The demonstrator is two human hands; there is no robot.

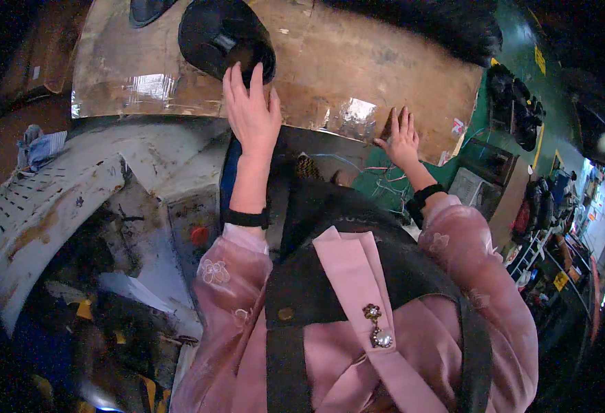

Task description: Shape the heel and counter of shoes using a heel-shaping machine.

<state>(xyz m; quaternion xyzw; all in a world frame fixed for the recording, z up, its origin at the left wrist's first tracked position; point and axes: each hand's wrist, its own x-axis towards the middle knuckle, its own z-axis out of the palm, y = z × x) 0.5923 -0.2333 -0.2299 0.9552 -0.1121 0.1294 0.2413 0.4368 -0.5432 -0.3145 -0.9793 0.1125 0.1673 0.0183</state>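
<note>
My left hand (251,110) reaches up with fingers spread, its fingertips touching the lower edge of a black curved shoe piece (223,38) that lies on a worn brown work surface (357,76). Flat on the same surface, near its front right edge, rests my right hand (400,138) with fingers apart and nothing in it. Both wrists wear black bands, and pink sleeves cover my forearms.
A white, stained machine housing (61,199) with a red button (200,235) fills the left. Another dark piece (147,10) lies at the top left. Green floor and racks with dark shoes (522,110) run along the right. A blue cloth (37,148) sits far left.
</note>
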